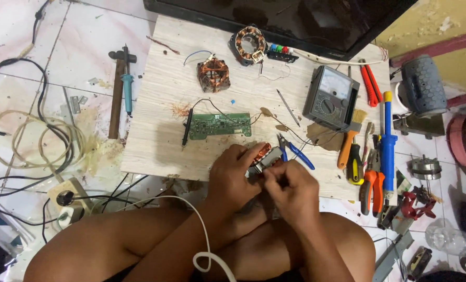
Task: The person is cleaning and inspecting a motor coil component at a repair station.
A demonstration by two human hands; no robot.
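We are sitting cross-legged at the near edge of a pale wooden board [159, 151], gripping a small motor stator with copper windings [260, 155] in our left hand [233, 180], fingers wrapped around it. Our right hand [291, 190] is pinching at its near side, fingertips drawn narrow, perhaps on a thin wire, though we cannot tell. Just beyond are lying a green circuit board [220, 126] and blue-handled pliers [295, 151]; a grey multimeter [331, 97] is resting further right.
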